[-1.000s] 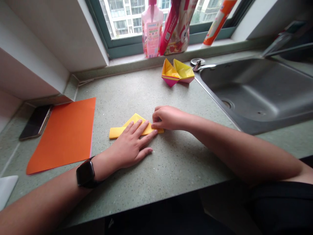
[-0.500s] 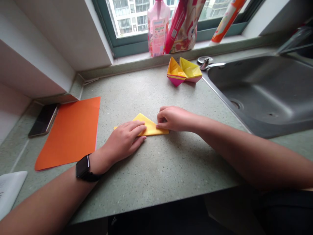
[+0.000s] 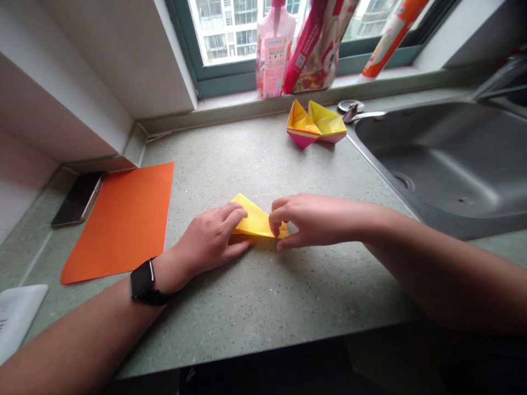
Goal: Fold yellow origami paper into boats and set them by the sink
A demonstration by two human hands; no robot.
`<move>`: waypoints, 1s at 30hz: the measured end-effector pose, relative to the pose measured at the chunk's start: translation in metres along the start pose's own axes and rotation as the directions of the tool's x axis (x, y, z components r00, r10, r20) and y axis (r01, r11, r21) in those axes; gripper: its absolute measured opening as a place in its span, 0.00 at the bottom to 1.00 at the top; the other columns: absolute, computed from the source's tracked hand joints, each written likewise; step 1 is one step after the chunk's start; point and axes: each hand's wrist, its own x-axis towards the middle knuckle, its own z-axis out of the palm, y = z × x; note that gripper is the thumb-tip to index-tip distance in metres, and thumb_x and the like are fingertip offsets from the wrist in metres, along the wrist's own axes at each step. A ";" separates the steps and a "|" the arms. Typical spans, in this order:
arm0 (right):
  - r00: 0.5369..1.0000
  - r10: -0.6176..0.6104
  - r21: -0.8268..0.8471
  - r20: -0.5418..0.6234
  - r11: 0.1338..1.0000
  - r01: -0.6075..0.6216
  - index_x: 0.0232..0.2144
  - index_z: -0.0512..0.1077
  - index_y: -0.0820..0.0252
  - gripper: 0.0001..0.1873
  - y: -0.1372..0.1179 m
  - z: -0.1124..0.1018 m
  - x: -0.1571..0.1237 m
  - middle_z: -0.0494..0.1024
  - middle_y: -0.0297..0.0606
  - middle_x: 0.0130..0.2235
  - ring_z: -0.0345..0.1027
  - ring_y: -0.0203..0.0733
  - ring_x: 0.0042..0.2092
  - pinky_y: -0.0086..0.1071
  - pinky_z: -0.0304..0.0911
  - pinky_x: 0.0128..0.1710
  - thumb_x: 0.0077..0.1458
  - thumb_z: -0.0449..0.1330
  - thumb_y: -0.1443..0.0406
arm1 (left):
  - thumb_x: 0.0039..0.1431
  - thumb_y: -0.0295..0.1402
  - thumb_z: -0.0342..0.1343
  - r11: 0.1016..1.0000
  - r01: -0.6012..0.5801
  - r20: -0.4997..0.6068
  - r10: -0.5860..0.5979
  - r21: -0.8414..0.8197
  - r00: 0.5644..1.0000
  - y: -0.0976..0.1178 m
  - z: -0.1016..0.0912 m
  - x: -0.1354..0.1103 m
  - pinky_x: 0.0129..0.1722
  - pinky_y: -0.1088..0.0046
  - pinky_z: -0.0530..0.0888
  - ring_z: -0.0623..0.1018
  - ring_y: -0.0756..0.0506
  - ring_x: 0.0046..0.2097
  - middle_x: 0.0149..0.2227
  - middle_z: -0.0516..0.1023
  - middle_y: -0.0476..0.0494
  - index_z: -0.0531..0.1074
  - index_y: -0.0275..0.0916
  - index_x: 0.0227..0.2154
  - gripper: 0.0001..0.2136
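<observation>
A piece of folded yellow paper (image 3: 256, 220) lies on the counter between my hands, its front edge slightly lifted and a peak pointing away from me. My left hand (image 3: 214, 233) grips its left part, fingers curled on top and thumb at the front edge; this hand covers the paper's left end. At the right end, my right hand (image 3: 300, 219) has its bent fingers on the paper and its thumb at the near edge. A black watch (image 3: 143, 281) is on my left wrist.
Left of the paper lie an orange sheet (image 3: 123, 219) and a phone (image 3: 78, 198). Two folded paper boats (image 3: 317, 125) stand at the back, near the steel sink (image 3: 448, 159). A pink bottle (image 3: 275, 55) and a bag (image 3: 321, 52) line the windowsill.
My right hand has shifted towards me and opened its thumb from its fingers around the right end. The left fingers have curled more, and the paper's front edge has lifted.
</observation>
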 end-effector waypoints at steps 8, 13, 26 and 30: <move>0.999 0.000 -0.348 -0.052 0.938 -0.018 0.47 0.82 0.59 0.14 -0.017 0.018 -0.003 0.82 0.46 0.46 0.76 0.55 0.48 0.43 0.63 0.47 0.62 0.71 0.60 | 0.68 0.41 0.64 0.999 -0.025 0.137 0.019 0.037 0.990 0.008 -0.012 0.007 0.42 0.63 0.79 0.83 0.39 0.46 0.51 0.83 0.39 0.73 0.39 0.44 0.12; 0.998 -0.013 -0.394 -0.064 0.919 -0.013 0.52 0.79 0.61 0.24 -0.013 0.019 -0.004 0.82 0.47 0.47 0.76 0.56 0.48 0.42 0.64 0.45 0.57 0.76 0.58 | 0.69 0.34 0.61 0.995 -0.059 0.136 0.047 0.080 0.990 0.009 -0.014 0.006 0.49 0.58 0.80 0.84 0.37 0.49 0.51 0.84 0.39 0.75 0.38 0.42 0.05; 0.997 0.073 -0.159 -0.029 0.984 -0.077 0.35 0.80 0.58 0.09 -0.001 0.001 0.006 0.83 0.43 0.42 0.73 0.45 0.40 0.36 0.58 0.38 0.66 0.59 0.67 | 0.75 0.35 0.56 0.997 -0.014 0.136 0.003 0.080 0.991 0.003 -0.015 0.011 0.42 0.64 0.78 0.83 0.41 0.42 0.40 0.85 0.43 0.78 0.41 0.39 0.08; 0.989 0.120 -0.077 -0.087 0.989 -0.127 0.44 0.81 0.56 0.10 0.013 0.000 0.014 0.84 0.41 0.40 0.72 0.44 0.38 0.33 0.57 0.37 0.64 0.60 0.66 | 0.77 0.37 0.54 0.995 0.001 0.077 -0.009 0.102 0.997 0.002 -0.011 0.014 0.41 0.64 0.77 0.83 0.40 0.40 0.39 0.85 0.42 0.77 0.40 0.47 0.09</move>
